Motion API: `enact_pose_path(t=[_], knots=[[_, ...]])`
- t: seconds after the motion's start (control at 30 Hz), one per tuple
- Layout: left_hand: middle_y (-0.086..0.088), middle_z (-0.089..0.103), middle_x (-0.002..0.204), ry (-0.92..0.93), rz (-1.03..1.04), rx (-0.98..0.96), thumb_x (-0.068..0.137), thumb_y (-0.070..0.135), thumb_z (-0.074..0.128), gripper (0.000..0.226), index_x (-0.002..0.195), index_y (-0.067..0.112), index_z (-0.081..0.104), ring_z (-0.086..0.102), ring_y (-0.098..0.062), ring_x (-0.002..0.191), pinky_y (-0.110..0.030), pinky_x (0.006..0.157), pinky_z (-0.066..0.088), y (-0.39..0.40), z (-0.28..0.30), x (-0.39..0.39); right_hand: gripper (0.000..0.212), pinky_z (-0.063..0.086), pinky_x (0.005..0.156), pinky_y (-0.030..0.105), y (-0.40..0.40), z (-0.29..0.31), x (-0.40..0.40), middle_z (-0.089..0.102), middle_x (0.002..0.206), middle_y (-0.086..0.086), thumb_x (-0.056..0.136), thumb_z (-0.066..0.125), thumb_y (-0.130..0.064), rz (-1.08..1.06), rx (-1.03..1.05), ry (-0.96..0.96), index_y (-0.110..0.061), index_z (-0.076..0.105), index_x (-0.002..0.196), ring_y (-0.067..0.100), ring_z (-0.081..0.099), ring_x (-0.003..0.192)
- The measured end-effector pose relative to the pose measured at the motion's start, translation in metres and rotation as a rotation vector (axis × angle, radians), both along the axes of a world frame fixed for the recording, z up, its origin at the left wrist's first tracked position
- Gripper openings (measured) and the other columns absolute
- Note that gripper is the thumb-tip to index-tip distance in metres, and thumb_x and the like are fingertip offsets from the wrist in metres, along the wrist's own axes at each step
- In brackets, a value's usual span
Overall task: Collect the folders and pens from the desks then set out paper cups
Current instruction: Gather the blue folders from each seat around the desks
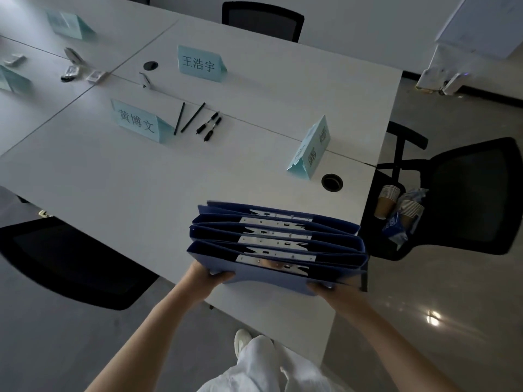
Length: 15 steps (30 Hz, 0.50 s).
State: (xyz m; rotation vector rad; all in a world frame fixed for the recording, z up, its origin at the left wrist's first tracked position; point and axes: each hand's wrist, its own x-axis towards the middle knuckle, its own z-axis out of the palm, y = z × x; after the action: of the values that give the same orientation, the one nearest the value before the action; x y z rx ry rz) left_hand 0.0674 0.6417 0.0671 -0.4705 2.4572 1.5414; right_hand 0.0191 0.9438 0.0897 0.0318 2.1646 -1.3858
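A stack of several blue folders [271, 275] with metal clips showing hangs over the near right part of the white desk [119, 176]. My left hand [210, 274] grips the stack's near left corner and my right hand [325, 288] grips its near right edge. Several black pens [198, 120] lie loose together near the desk's middle, beside a name card. Two stacks of brown paper cups [386, 200] rest in a torn blue wrapper on the seat of the black chair [467, 193] at the right.
Teal name cards [198, 63] stand on the desks, one [311, 149] near a round cable hole [331, 181]. Small items lie at the far left. Black chairs stand at the near left [70, 264] and far side [261, 19]. A white unit stands at the far right.
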Motion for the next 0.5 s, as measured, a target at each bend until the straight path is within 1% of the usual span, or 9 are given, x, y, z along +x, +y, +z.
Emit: enact_pose_path(t=[0.03,0.07,0.13,0.17,0.23,0.3,0.33,0.4,0.5], knots=[[0.006,0.062,0.109,0.02,0.007,-0.014,0.067,0.025,0.081,0.063,0.122,0.007,0.056,0.058,0.012,0.098,-0.011,0.086,0.047,0.0,0.0,0.0,0.037,0.04,0.064,-0.004,-0.002,0.001,-0.001,0.056,0.093,-0.019,0.083,0.069,-0.002,-0.024,-0.018,0.016,-0.027,0.056,0.107,0.008,0.053,0.097],[0.004,0.062,0.112,0.024,0.011,-0.025,0.068,0.023,0.082,0.063,0.124,0.008,0.056,0.058,0.007,0.101,-0.016,0.088,0.048,0.0,0.002,-0.001,0.04,0.043,0.066,-0.001,-0.003,0.001,-0.003,0.056,0.094,-0.022,0.083,0.069,0.0,-0.025,-0.025,0.015,-0.031,0.054,0.103,0.01,0.054,0.099],[0.004,0.061,0.112,0.007,0.003,-0.049,0.076,0.005,0.08,0.055,0.125,0.013,0.054,0.056,-0.008,0.104,-0.021,0.082,0.047,-0.001,0.006,-0.006,0.051,0.047,0.071,0.006,-0.004,-0.001,-0.009,0.055,0.103,-0.022,0.081,0.072,-0.006,0.01,-0.022,-0.013,-0.034,0.048,0.115,0.011,0.055,0.106],[0.009,0.061,0.108,-0.017,-0.014,-0.052,0.078,0.002,0.078,0.052,0.121,0.018,0.054,0.056,-0.007,0.1,-0.016,0.077,0.046,-0.003,0.009,-0.01,0.059,0.049,0.072,0.009,-0.002,0.0,-0.013,0.055,0.108,-0.023,0.08,0.075,-0.01,0.013,-0.027,-0.046,-0.035,0.043,0.124,0.01,0.055,0.109],[0.021,0.057,0.104,-0.085,-0.092,-0.045,0.08,0.005,0.077,0.049,0.115,0.027,0.051,0.055,0.006,0.092,-0.006,0.071,0.046,-0.013,0.015,-0.02,0.066,0.05,0.068,0.011,-0.002,0.002,-0.023,0.053,0.109,-0.026,0.077,0.078,-0.014,0.002,-0.04,-0.141,-0.038,0.039,0.125,0.005,0.058,0.102],[0.022,0.059,0.11,-0.151,-0.187,-0.015,0.08,0.01,0.077,0.049,0.112,0.036,0.052,0.058,0.012,0.092,-0.013,0.08,0.051,-0.022,0.022,-0.032,0.061,0.049,0.067,0.012,-0.001,0.006,-0.032,0.052,0.105,-0.027,0.078,0.077,-0.019,0.025,-0.031,-0.241,-0.039,0.037,0.12,-0.005,0.055,0.093],[0.02,0.061,0.112,-0.174,-0.202,-0.005,0.08,0.012,0.078,0.048,0.111,0.04,0.053,0.06,0.011,0.094,-0.02,0.086,0.054,-0.025,0.025,-0.037,0.059,0.05,0.073,0.015,-0.001,0.007,-0.035,0.053,0.107,-0.026,0.079,0.077,-0.024,0.034,-0.037,-0.298,-0.04,0.038,0.119,-0.003,0.055,0.094],[0.014,0.065,0.112,-0.21,-0.182,-0.02,0.08,0.017,0.079,0.043,0.11,0.037,0.057,0.063,0.001,0.098,-0.031,0.088,0.055,-0.025,0.024,-0.049,0.056,0.054,0.082,0.033,0.001,0.002,-0.039,0.06,0.115,-0.018,0.077,0.077,-0.033,0.019,-0.073,-0.437,-0.041,0.043,0.121,0.01,0.061,0.103],[0.004,0.067,0.107,-0.278,-0.123,-0.059,0.083,0.027,0.076,0.031,0.11,0.023,0.063,0.065,-0.014,0.095,-0.025,0.076,0.054,-0.016,0.019,-0.063,0.053,0.053,0.082,0.05,0.002,-0.008,-0.042,0.062,0.12,-0.001,0.077,0.078,-0.031,-0.087,-0.115,-0.659,-0.034,0.05,0.121,0.028,0.059,0.108]])
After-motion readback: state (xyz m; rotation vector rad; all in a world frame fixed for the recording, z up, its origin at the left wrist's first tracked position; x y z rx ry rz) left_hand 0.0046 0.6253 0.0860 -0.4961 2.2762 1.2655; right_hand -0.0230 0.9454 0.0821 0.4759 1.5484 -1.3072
